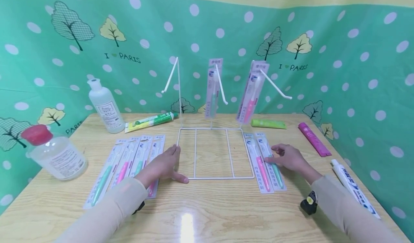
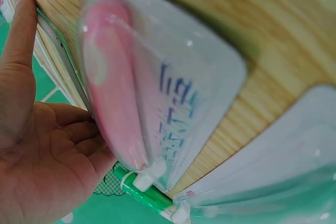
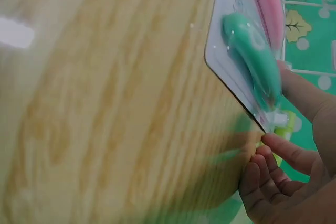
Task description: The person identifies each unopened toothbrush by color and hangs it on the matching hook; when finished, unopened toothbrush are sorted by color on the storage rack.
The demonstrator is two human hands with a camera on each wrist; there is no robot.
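A white wire rack (image 1: pixel 211 178) with three hooked arms stands on the table. My left hand (image 1: pixel 165 164) is at its front left corner, thumb stretched out to the front bar and fingers beside the left bar. By that hand lies a packaged pink toothbrush (image 2: pixel 113 77). My right hand (image 1: pixel 288 157) pinches the edges of a packaged green toothbrush (image 1: pixel 275 173), thumb on one side and index finger on the other (image 3: pixel 254 59). This package lies flat beside a packaged pink toothbrush (image 1: pixel 262 173). More packaged toothbrushes hang on the middle hook (image 1: pixel 211 99) and right hook (image 1: pixel 250 102).
Several packaged toothbrushes (image 1: pixel 103 182) lie in a row at left. Behind them are a clear bottle (image 1: pixel 106 108), a red-capped bottle (image 1: pixel 59 158) and a green-yellow toothpaste tube (image 1: pixel 150 121). On the right lie green (image 1: pixel 268 123), pink (image 1: pixel 313 138) and white tubes (image 1: pixel 354 187).
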